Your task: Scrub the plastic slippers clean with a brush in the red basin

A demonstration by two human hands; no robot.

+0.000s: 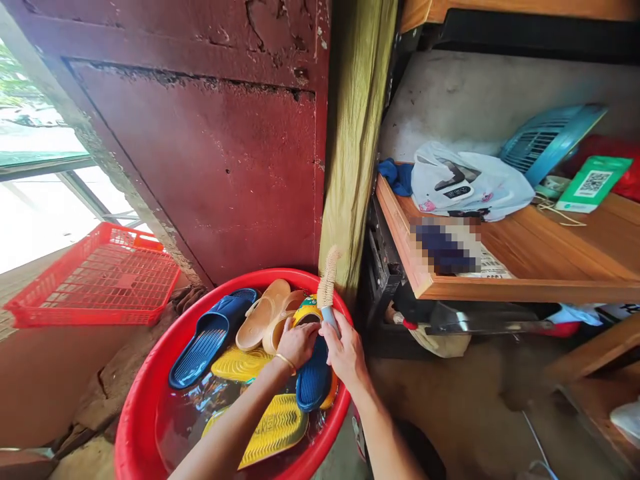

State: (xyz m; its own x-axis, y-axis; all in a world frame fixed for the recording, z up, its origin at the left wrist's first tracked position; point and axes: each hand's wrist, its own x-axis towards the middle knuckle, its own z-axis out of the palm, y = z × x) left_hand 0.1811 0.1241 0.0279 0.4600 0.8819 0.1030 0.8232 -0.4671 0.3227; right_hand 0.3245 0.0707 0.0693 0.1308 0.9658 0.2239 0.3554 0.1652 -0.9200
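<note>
A red tub point(133, 413) of water holds several slippers. My right hand point(345, 350) is closed on the grey handle of a brush point(328, 283), its pale bristles pointing up over the tub's far right rim. My left hand point(297, 343) is closed at the edge of a yellow and green slipper point(309, 308), partly hidden by my fingers. A blue slipper point(314, 377) lies below my hands. To the left are another blue slipper point(206, 340) and tan sandals point(263, 313). Yellow slippers point(277, 427) float nearer to me.
A red plastic basket point(100, 273) sits left of the tub. Behind stands a dark red door point(210, 173). On the right, a wooden shelf point(520, 290) holds a white plastic bag point(470, 180) and a blue fan point(555, 140).
</note>
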